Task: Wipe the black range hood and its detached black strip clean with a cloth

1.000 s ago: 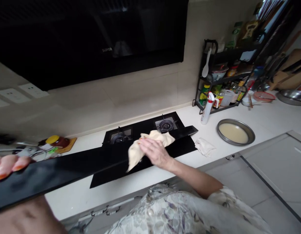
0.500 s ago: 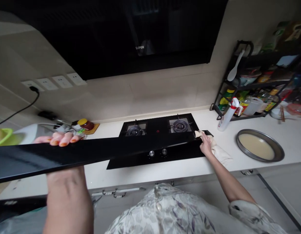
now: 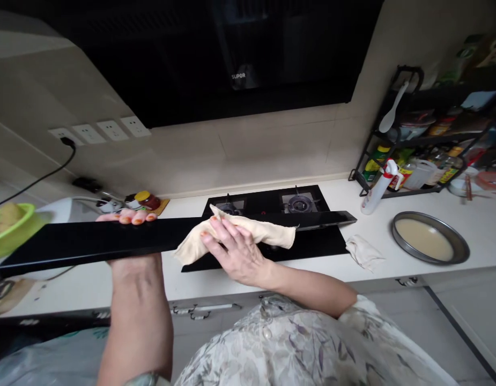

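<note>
A long, glossy black panel point(image 3: 98, 242) is held up level in front of me, above the counter and the gas stove point(image 3: 264, 199). My left hand point(image 3: 129, 217) grips it from below, with the fingertips curled over its far edge; the palm is hidden under it. A cream cloth point(image 3: 267, 229) lies draped across the middle of the panel. My right hand point(image 3: 235, 252) presses that cloth onto the panel, fingers bent over the fabric. The stove's two burners show behind the panel, and its knobs are mostly covered.
On the white counter point(image 3: 332, 193) to the right are a round metal pan point(image 3: 428, 241) of pale liquid, a second cloth point(image 3: 364, 252), a spray bottle point(image 3: 378, 187) and a black rack point(image 3: 420, 142). A green basin point(image 3: 14, 228) stands left. A range hood point(image 3: 239, 59) hangs above.
My right hand has moved left with the cloth, from the panel's far right end to its middle. The panel has shifted right in view. A second cloth now shows on the counter.
</note>
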### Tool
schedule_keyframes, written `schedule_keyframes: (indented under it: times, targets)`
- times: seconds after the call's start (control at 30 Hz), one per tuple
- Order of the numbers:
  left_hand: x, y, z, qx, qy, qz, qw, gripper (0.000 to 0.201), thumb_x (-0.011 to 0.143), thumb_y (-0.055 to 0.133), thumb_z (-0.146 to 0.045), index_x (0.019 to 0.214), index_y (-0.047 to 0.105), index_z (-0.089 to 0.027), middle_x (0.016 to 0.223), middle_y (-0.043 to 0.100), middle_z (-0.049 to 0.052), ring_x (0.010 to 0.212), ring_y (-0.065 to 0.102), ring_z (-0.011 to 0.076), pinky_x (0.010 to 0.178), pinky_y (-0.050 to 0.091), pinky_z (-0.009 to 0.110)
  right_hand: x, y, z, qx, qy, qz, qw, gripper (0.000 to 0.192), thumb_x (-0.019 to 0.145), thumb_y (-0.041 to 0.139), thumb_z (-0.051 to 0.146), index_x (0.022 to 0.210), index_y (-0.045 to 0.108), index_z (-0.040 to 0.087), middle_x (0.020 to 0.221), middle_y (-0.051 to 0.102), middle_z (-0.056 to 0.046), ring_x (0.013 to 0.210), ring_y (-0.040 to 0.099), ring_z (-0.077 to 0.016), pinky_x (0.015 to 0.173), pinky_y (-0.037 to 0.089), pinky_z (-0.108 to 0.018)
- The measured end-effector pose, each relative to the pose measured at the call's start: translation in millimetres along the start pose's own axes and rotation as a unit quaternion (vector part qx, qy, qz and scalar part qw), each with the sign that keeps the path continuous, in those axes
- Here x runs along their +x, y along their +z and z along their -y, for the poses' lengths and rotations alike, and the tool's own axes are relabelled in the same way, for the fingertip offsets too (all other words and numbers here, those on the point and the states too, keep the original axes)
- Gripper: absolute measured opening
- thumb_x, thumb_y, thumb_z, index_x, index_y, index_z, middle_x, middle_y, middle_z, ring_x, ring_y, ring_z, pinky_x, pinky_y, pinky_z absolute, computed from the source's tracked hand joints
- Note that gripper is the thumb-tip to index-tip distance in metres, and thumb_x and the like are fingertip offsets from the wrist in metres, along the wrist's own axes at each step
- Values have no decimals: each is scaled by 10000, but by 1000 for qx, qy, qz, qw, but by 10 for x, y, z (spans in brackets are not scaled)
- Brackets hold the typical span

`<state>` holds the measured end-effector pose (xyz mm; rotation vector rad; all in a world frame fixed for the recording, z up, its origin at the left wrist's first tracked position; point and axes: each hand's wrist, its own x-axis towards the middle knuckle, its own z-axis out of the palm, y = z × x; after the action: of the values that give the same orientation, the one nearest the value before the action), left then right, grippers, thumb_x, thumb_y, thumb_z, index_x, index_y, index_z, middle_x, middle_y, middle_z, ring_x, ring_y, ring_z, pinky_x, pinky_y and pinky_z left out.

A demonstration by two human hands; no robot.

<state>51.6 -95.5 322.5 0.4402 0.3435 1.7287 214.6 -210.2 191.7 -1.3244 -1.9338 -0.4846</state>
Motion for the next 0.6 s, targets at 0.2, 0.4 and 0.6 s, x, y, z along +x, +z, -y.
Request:
schedule_keyframes:
  times: [0.2, 0.4, 0.6]
  targets:
    - [90, -157, 41, 48, 9, -78, 996, 463, 1060, 165, -323, 645, 310, -177, 533, 390, -27, 470, 377, 116, 519, 365, 254, -408, 302, -659, -74, 18, -9, 997, 635, 985, 507, 156, 1553, 399, 420, 1597, 452, -23, 1399, 458, -253, 1068, 445, -424]
    - [143, -371, 54, 44, 1, -82, 996, 435, 1040, 220, -274, 625, 301, -172, 531, 385, -17, 468, 370, 119, 511, 361, 262, -1732, 193, -1907, -106, 256, 51, 960, 712, 826, 421, -7, 1463, 557, 281, 1541, 497, -91, 1421, 406, -282, 1144, 354, -530]
    - [315, -527, 63, 22, 1, -10, 1000, 455, 1047, 249, -285, 605, 229, -176, 505, 320, -22, 452, 289, 107, 493, 344, 249, -2391, -66, -2657, -127, 374, 70, 916, 846, 672, 399, -29, 1497, 507, 130, 1528, 490, -184, 1396, 433, -296, 1131, 409, -521]
